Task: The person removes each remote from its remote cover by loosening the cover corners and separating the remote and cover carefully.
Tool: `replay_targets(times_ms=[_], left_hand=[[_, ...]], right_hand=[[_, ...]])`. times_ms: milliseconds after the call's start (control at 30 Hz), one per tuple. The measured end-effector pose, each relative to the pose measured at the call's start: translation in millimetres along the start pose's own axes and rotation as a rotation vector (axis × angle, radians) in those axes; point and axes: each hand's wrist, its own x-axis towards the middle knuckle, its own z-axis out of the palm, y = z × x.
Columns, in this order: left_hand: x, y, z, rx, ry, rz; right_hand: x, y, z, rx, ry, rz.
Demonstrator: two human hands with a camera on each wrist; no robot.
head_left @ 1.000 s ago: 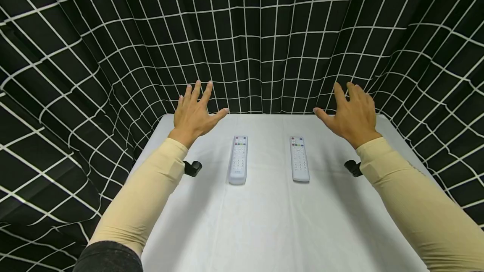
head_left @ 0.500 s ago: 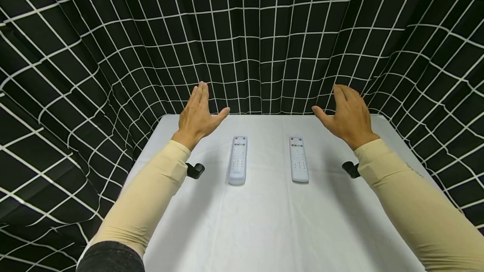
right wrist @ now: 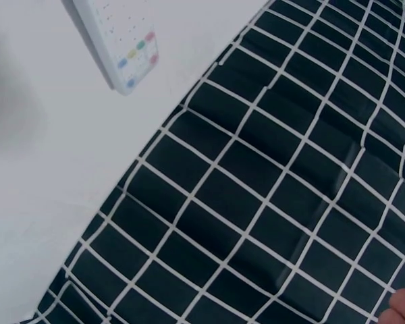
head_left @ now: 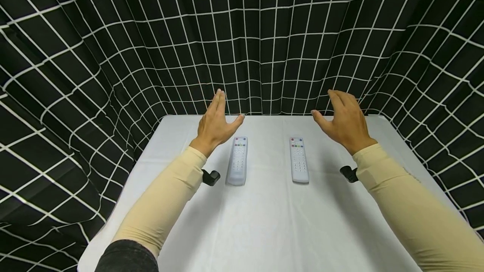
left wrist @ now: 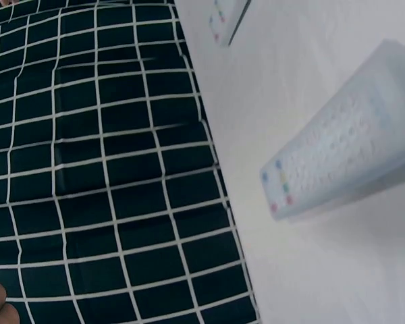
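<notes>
Two pale remote controls lie face up on the white table, colored buttons toward its far edge. My left hand [head_left: 214, 127] hovers above and just left of the left remote control [head_left: 238, 162], fingers straight and together, thumb out toward the right. In the left wrist view that same remote control [left wrist: 351, 135] shows large, with nothing touching it. My right hand [head_left: 345, 121] is raised to the right of the right remote control [head_left: 299, 160], thumb spread from relaxed, slightly bent fingers. Only the button end of the right remote control [right wrist: 125, 44] appears in the right wrist view.
A white cloth covers the table [head_left: 264, 226]. Black curtains with a white grid [head_left: 261, 45] hang behind it and along both sides. A small black wrist mount [head_left: 211, 177] sticks out under the left sleeve, another black mount [head_left: 348, 174] under the right.
My left hand has shifted right and slightly nearer, toward the left remote control, its spread fingers now together. The right hand's fingers have drawn closer together, with little movement. Both remote controls stay put.
</notes>
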Motion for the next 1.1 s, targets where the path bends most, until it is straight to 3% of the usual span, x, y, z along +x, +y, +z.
replay_targets(times_ms=[533,900,1100], left_hand=[[-12.4,30.4,46.7,-0.149,-0.098,-0.052],[-25.8,45.0,84.6,-0.213,-0.132,-0.064],[-31.2,47.1,97.2,-0.234,-0.129,-0.062]], right_hand=[[-20.2,4.2,18.2,0.086,-0.019,0.040],[-39.4,1.1,36.8,0.143,-0.069,0.076],[-45.8,1.7,43.7,0.150,-0.073,0.071]])
